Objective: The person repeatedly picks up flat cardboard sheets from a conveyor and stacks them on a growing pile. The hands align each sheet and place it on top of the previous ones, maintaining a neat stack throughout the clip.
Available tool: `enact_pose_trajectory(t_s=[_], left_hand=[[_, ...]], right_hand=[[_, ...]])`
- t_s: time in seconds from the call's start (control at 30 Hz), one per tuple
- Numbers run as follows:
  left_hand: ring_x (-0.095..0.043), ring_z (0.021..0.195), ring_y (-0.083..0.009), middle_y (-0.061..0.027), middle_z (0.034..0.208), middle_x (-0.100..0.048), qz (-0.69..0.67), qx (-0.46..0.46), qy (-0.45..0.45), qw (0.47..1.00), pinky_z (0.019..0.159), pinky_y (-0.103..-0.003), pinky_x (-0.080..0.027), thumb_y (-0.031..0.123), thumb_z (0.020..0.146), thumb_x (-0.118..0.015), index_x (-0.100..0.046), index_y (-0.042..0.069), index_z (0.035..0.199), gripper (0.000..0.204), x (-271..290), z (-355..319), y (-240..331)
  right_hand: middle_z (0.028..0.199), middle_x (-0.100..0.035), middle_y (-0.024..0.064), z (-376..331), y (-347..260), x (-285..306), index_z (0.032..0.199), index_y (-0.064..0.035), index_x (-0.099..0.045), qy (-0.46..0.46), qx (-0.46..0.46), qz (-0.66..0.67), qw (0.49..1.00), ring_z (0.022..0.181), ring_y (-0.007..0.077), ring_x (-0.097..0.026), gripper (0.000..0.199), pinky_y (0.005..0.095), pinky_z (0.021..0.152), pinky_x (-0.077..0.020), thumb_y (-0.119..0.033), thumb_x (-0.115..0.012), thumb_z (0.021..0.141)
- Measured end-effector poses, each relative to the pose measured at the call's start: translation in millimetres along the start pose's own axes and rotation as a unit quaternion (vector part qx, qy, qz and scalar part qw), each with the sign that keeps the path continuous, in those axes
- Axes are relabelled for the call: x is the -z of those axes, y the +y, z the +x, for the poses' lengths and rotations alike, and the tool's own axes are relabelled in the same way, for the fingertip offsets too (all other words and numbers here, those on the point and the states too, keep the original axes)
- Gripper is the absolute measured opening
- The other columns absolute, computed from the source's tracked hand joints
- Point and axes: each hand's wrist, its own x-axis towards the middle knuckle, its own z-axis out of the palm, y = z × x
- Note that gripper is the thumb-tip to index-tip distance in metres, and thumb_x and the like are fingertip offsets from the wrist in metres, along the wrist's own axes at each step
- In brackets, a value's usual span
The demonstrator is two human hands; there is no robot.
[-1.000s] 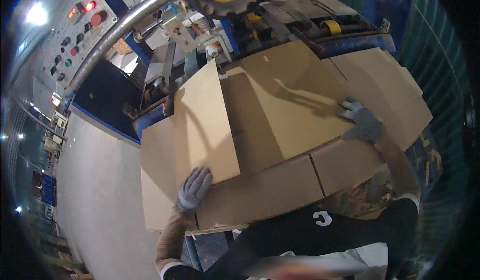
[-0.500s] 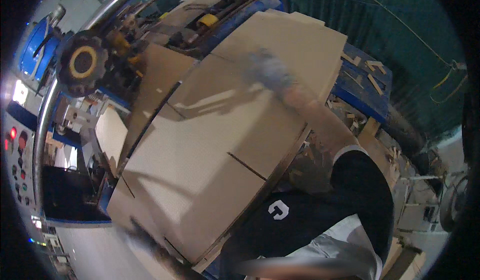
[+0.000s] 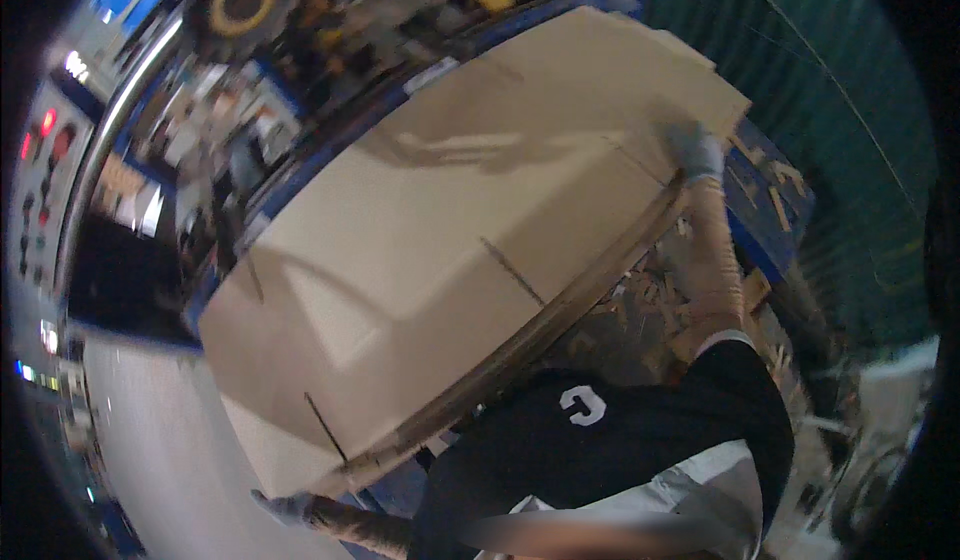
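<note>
A stack of tan cardboard sheets [image 3: 400, 230] with dark narrow slots in the top sheet lies slantwise in front of me. My left hand [image 3: 288, 507], in a grey glove, is at the stack's near left corner, fingers apart; whether it touches the edge is unclear. My right hand [image 3: 697, 152], gloved too, rests at the stack's right edge near the far end. Motion blurs its fingers, so their grip is hidden. Shadows of an arm and hand fall across the top sheet.
Beyond the stack stands a machine with a dark handwheel [image 3: 240, 2]. A control panel [image 3: 45, 170] with red lights is at left. Cardboard scraps [image 3: 640, 300] litter the floor and a blue table [image 3: 765, 195] at right. A green corrugated wall [image 3: 800, 60] stands behind.
My right hand has moved right, from the middle of the top sheet to its edge. My left hand is now at the near corner. The brown sheet by the machine no longer shows there. The view has shifted.
</note>
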Motion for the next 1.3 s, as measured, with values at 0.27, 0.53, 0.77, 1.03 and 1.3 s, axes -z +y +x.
enact_pose_trajectory(t_s=[0.27, 0.53, 0.77, 1.03, 1.3], left_hand=[[-0.043, 0.12, -0.0315, -0.0183, 0.132, -0.044, -0.368, 0.067, -0.118, 0.92, 0.107, -0.052, -0.031, 0.025, 0.092, -0.056, -0.049, 0.003, 0.128, 0.042, 20.5, 5.9, 6.2], [-0.057, 0.109, -0.0256, -0.0146, 0.12, -0.06, 0.012, -0.107, -0.379, 0.919, 0.101, -0.038, -0.041, 0.003, 0.084, -0.063, -0.059, -0.002, 0.119, 0.035, -2.2, -62.6, 40.4], [-0.05, 0.121, -0.0368, -0.0184, 0.13, -0.053, 0.178, -0.564, -0.552, 0.588, 0.107, -0.049, -0.033, 0.003, 0.074, -0.056, -0.056, 0.006, 0.125, 0.051, -41.5, -153.0, 75.9], [-0.045, 0.126, -0.0373, -0.016, 0.135, -0.049, 0.218, -0.594, -0.611, 0.475, 0.109, -0.054, -0.029, 0.008, 0.077, -0.055, -0.052, 0.011, 0.128, 0.051, -62.7, -129.7, 87.7], [-0.054, 0.114, -0.0337, -0.018, 0.124, -0.054, 0.17, -0.353, -0.567, 0.725, 0.098, -0.043, -0.043, 0.018, 0.084, -0.058, -0.05, 0.003, 0.129, 0.047, -106.2, -75.1, 62.9]], right_hand=[[0.109, -0.063, 0.0121, 43.6, -8.4, 26.6, 0.118, -0.0016, -0.057, 0.144, -0.121, 0.757, 0.626, 0.095, 0.0252, -0.062, 0.036, 0.033, 0.083, -0.0492, -0.015, -0.059, 0.085], [0.112, -0.065, 0.0116, -91.3, -84.2, 206.6, 0.12, -0.0031, -0.059, -0.089, -0.044, 0.621, 0.777, 0.104, 0.0223, -0.06, 0.035, 0.0364, 0.089, -0.0472, -0.007, -0.058, 0.085], [0.114, -0.063, 0.0109, -146.8, -114.2, 172.4, 0.104, -0.0108, -0.063, -0.107, 0.603, 0.34, 0.713, 0.114, 0.0315, -0.055, 0.037, 0.047, 0.101, -0.0399, -0.012, -0.063, 0.067], [0.115, -0.063, 0.0085, -123.1, -143.2, 179.4, 0.105, -0.0123, -0.064, -0.13, 0.627, 0.327, 0.695, 0.12, 0.0298, -0.051, 0.034, 0.0476, 0.101, -0.0387, -0.012, -0.065, 0.071], [0.116, -0.062, 0.0187, -38.7, -168.2, 126.5, 0.104, -0.0063, -0.067, -0.229, 0.242, 0.447, 0.83, 0.114, 0.0362, -0.052, 0.026, 0.0431, 0.099, -0.0403, -0.022, -0.053, 0.088]])
